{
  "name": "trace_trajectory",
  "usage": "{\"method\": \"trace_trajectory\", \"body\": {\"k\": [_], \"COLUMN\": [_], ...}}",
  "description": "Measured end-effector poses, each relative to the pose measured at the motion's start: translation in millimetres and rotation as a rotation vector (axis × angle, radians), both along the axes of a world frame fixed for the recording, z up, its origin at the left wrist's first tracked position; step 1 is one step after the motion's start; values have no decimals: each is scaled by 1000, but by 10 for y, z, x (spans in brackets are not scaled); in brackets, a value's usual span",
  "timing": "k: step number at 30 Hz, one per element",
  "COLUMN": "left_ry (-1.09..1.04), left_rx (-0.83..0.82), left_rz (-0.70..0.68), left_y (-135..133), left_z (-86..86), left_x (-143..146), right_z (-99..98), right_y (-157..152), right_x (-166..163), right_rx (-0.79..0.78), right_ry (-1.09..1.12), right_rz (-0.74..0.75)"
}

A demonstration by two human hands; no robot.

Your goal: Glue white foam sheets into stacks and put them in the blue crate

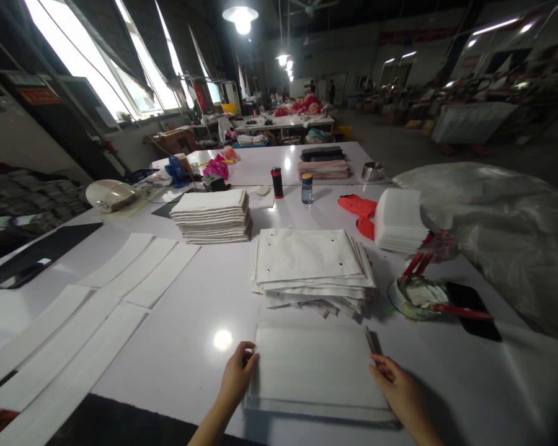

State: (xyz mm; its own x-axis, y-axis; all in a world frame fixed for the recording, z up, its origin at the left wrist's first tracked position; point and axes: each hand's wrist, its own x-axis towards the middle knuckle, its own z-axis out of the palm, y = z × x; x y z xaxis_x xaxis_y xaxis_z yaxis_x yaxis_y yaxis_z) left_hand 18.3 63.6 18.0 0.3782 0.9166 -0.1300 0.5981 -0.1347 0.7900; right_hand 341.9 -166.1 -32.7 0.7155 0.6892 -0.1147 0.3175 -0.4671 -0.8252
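fingers of left hand (237, 370) and right hand (397, 385), curled nearly closed, pinch the white panel (311, 362) at opposite edges — presumably to hold it square.

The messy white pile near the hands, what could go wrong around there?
The messy pile has uneven edges, so a bump might slide it onto the nearer white piece. A red handle juts from the tub over the black phone; knocking it could smear whitish stuff there.

left hand (237, 368): bare | right hand (396, 381): bare | fingers (381, 359): slender | forearms (212, 420): slim, uncovered where visible
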Motion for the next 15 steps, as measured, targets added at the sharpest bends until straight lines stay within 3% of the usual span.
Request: {"method": "trace_trajectory", "body": {"k": [6,9,12,15], "left_ry": [49,187,375,525], "left_rx": [29,240,527,625], "left_rz": [-44,-98,-309,-522], "left_y": [8,19,5,-88], "left_z": [-59,-52,45,181], "left_x": [-16,-13,65,234], "right_z": [-32,-27,-41,-99], "right_y": [22,44,63,63], "right_x": [-1,-19,-36,-31], "right_rx": [8,9,7,-5], "right_ry": [-2,-16,-66,-154], "right_rz": [1,-5,9,42]}}
